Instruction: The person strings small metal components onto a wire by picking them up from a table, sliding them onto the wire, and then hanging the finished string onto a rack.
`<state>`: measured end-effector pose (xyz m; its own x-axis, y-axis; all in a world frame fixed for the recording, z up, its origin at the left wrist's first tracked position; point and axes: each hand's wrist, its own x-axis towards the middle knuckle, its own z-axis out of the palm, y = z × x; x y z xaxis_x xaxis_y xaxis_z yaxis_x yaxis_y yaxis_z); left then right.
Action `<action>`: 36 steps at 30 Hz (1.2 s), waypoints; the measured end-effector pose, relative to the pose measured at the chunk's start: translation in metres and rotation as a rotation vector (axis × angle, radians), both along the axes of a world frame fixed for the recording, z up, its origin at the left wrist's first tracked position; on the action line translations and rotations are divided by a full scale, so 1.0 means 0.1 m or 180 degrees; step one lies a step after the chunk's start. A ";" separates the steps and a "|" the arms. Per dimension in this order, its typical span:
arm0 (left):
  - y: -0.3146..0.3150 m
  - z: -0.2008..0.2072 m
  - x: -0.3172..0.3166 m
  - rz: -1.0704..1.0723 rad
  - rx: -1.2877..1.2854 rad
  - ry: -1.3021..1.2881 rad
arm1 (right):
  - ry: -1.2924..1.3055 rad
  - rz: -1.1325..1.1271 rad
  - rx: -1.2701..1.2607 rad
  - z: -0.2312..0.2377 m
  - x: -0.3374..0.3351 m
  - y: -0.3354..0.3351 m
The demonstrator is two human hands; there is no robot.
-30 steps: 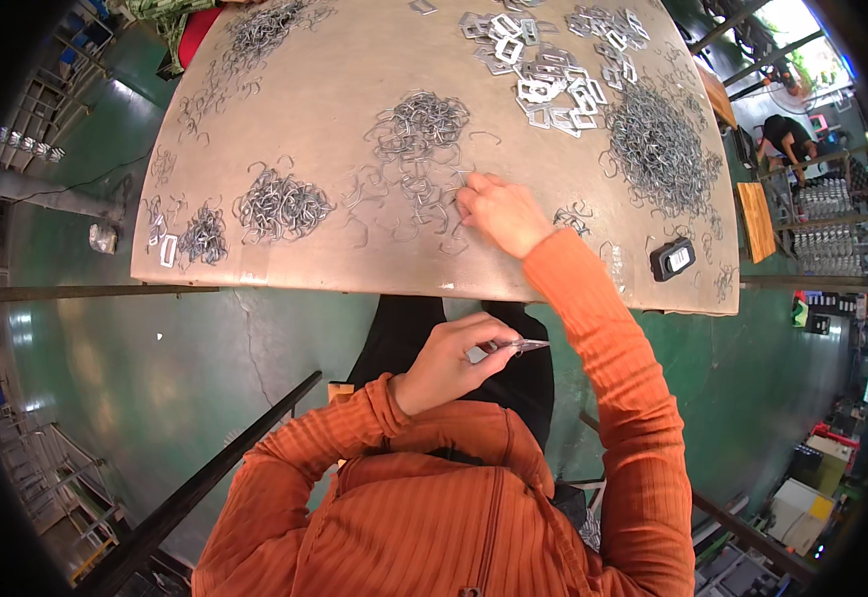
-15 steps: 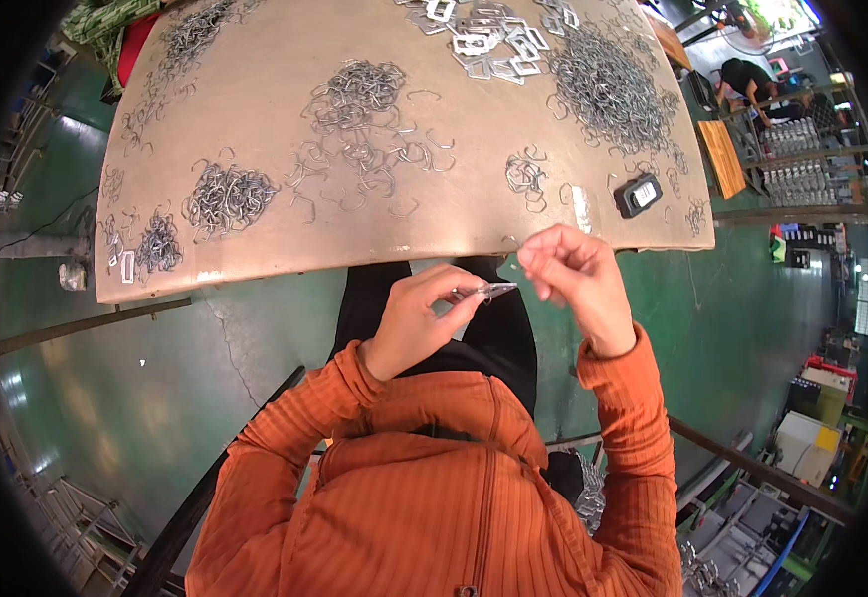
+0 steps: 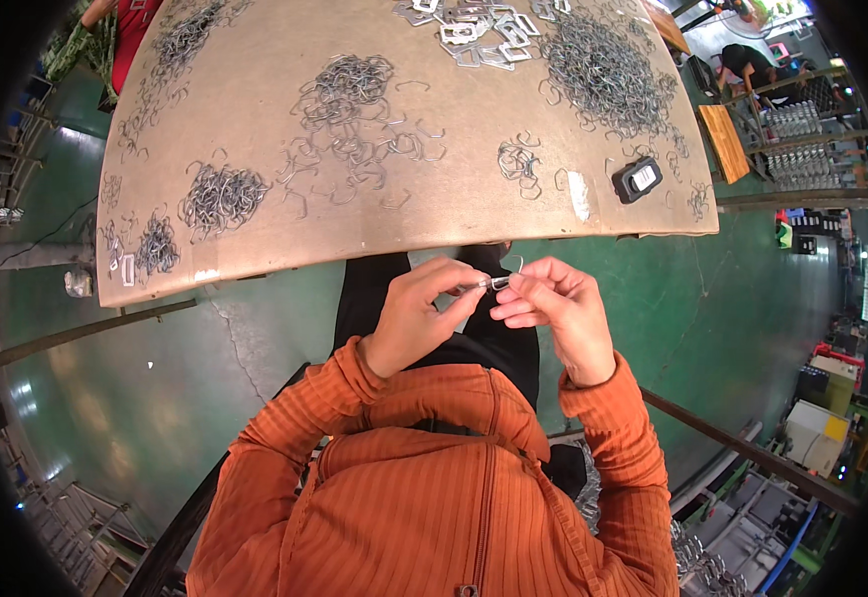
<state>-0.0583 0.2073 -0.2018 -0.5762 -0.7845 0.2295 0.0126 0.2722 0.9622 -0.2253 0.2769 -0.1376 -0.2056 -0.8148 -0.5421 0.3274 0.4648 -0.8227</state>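
A flat metal piece was pinched in the left hand, its near end pressed between the thumb and the bent forefinger, with a gap left between the two behind the tips. A thin wire hook was gripped between the thumb and forefinger of the right hand, its curved end standing up above the fingertips; the other fingers of that hand were held loosely bent beneath. Both items were held just beside each other over the dark trousers, short of the table's front edge. Whether they touched could not be told, as the contact was hidden by the fingertips.

The table was topped with a smooth, tan, faintly scuffed sheet. Round, bent grey wire was heaped in a centre pile, a left pile and a broad right pile, tangled and dully shiny. Flat silvery frames with rectangular openings were scattered at the far side. A black box with rounded corners and a pale label was set near the right edge. The forearms were covered by ribbed orange sleeves.
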 end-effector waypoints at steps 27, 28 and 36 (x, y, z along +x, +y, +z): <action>-3.09 -0.47 -1.40 0.0847 -0.2108 -0.2269 | 0.2086 0.0104 -0.1357 -0.14 0.12 0.16; -3.10 -0.47 -1.33 0.1005 -0.2419 -0.1854 | 0.2094 0.0112 -0.1349 -0.14 0.12 0.14; -1.26 0.13 -0.41 -0.0487 0.1178 -0.0426 | 0.1964 0.0118 -0.1389 -0.24 0.12 0.17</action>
